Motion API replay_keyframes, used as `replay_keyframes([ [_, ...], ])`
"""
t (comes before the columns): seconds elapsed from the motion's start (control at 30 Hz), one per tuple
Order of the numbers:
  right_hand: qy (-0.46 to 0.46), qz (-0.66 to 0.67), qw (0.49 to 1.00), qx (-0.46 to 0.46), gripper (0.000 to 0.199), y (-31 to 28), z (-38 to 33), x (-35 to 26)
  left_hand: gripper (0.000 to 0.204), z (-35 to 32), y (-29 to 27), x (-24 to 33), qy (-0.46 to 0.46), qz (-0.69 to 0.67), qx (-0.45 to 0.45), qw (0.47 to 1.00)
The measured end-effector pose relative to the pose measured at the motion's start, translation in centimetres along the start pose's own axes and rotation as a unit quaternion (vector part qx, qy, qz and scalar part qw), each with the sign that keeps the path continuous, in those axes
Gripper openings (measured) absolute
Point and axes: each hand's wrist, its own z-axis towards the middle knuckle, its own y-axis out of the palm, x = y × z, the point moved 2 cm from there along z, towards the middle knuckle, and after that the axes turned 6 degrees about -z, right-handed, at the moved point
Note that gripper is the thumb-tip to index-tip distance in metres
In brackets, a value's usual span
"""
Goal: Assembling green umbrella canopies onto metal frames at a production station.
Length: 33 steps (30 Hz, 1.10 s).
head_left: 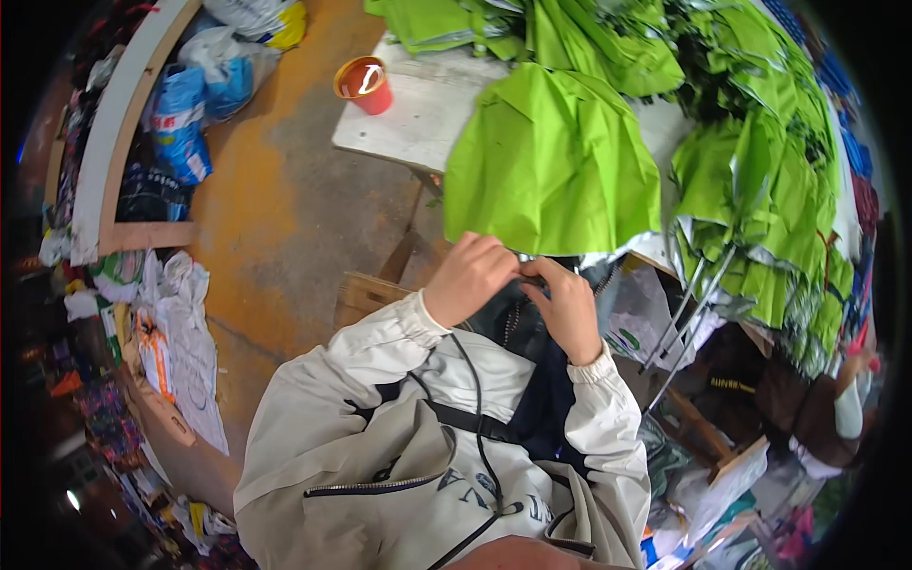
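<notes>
- Lime-green cloth (556, 157) lies spread in loose folds just beyond the hands, its near edge reaching down to the fingertips and its far part resting on the table (404, 130).
- The left hand (472, 274) is at the left part of that near edge, back of the hand up, fingers bent inward and together; a small shiny bit shows beside its fingertips, too small to make out.
- The right hand (567, 309) sits just beside it on the right, slightly lower, forefinger curled toward the left fingertips and thumb bent below.
- The fingertips of both hands meet or nearly meet at the cloth's edge; I cannot tell whether either one has the cloth pinched, or the small bit.
- Most of the cloth is ahead of the hands, farther from the body, and it spreads to both sides of where they meet.
- On the table's left part stands a red cup (377, 99) with a yellow rim, well apart from the hands.
- To the right, more green material (760, 209) is heaped up, with thin metal rods (692, 326) slanting out below it.
- Both forearms wear the pale sleeves of a jacket (323, 418).
- Off to the left, a blue bag (180, 128) stands near other plastic bags.
</notes>
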Motion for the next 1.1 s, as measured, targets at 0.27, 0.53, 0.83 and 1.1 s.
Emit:
replay_keyframes([
  [0.27, 0.034, 0.006, 0.999, -0.014, 0.018, -0.1, -0.1, 0.2, 0.017, 0.5, 0.0, -0.1, -0.015, -0.030, -0.013, 0.999],
  [0.53, 0.035, 0.002, 0.999, -0.013, 0.017, -0.1, -0.1, 0.0, 0.018, 0.5, 1.4, 0.1, 0.029, 0.105, -0.047, 0.993],
  [0.83, 0.028, 0.001, 1.000, -0.001, 0.016, 0.1, -0.2, 0.1, 0.020, 0.3, 1.4, 0.1, 0.033, 0.096, -0.044, 0.994],
  [1.1, 0.014, -0.033, 0.999, -0.004, 0.014, 0.3, -0.1, 0.3, 0.017, 0.6, 1.4, 0.0, 0.047, 0.100, -0.028, 0.993],
])
